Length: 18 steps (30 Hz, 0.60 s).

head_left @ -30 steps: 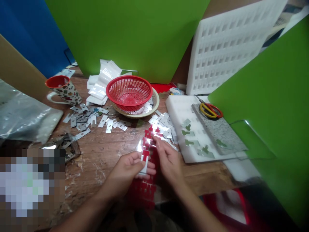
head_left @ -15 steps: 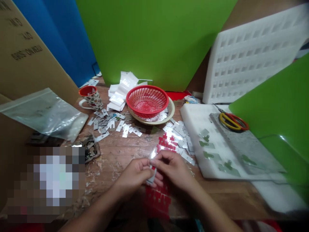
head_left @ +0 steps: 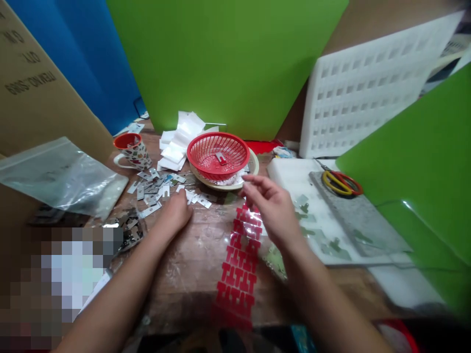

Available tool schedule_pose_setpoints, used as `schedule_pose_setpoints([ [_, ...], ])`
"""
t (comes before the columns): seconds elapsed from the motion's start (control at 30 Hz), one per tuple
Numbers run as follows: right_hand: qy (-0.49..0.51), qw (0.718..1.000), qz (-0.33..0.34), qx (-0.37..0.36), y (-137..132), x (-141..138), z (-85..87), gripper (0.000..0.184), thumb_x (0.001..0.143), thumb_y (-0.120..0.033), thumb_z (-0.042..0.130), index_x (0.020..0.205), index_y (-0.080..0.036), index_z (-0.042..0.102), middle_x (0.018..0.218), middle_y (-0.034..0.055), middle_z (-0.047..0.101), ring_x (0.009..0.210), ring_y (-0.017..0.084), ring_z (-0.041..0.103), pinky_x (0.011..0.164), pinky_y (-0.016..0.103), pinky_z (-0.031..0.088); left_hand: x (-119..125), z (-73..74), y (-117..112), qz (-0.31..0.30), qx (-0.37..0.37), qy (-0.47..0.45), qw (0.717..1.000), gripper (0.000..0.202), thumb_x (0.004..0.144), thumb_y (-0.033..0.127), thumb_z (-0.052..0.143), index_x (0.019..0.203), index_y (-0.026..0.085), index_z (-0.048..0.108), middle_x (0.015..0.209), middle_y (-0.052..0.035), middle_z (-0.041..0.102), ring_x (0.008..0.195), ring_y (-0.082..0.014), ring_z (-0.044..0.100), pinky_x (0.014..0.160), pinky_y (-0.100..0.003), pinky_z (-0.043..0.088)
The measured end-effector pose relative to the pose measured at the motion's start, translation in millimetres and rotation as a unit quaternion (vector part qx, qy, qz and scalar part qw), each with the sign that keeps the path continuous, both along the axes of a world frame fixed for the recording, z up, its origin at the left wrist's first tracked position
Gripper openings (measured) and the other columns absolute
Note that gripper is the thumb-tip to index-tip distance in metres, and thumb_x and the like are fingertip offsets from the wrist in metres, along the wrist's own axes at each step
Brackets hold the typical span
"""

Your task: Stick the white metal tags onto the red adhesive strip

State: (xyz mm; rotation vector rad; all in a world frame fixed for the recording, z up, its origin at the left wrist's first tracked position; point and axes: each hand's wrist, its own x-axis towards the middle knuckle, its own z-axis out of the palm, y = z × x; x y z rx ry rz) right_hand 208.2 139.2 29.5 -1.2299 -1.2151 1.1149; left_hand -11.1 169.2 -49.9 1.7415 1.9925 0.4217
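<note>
The right hand (head_left: 273, 206) is open and holds nothing, fingers loosely spread and slightly curled, palm turned left, raised just above the table (head_left: 191, 260). Just beyond its fingertips sits a round red basket (head_left: 218, 155) of plastic mesh, with one small plate piece (head_left: 221, 158) lying inside it. Under this hand runs a strip of red T-shaped stickers (head_left: 241, 264) on clear film.

The left hand (head_left: 173, 215) lies palm down on the worn wood, fingers curled under; whether it pinches anything cannot be told. Its fingertips touch the near edge of a scatter of flat shiny metal plates (head_left: 154, 189). Beyond those stands a patterned mug (head_left: 131, 149).
</note>
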Motion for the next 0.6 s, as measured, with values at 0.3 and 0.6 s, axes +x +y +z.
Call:
schedule_pose_setpoints([
  [0.3, -0.072, 0.989, 0.022, -0.126, -63.5, 23.7, -75.6, 0.025, 0.08, -0.039, 0.063, 0.088, -0.016, 0.067, 0.079, 0.0043, 0.067, 0.071, 0.016, 0.059, 0.068, 0.03, 0.047, -8.5, 9.4, -8.8, 0.034, -0.011, -0.133, 0.99, 0.042, 0.069, 0.016, 0.055, 0.11, 0.013, 0.052, 0.079, -0.0073, 0.061, 0.084, -0.0282, 0.062, 0.08, -0.04, 0.047],
  [0.6, 0.114, 0.974, 0.065, -0.185, -80.2, -29.5, -78.2, 0.025, 0.07, -0.035, 0.071, 0.085, -0.018, 0.061, 0.07, -0.0015, 0.062, 0.062, 0.012, 0.058, 0.058, 0.024, 0.046, 52.9, 8.1, -99.9, 0.042, -0.07, -0.489, 0.868, 0.042, 0.078, 0.035, 0.06, 0.113, 0.017, 0.044, 0.082, 0.0012, 0.058, 0.062, -0.01, 0.059, 0.066, -0.027, 0.052],
])
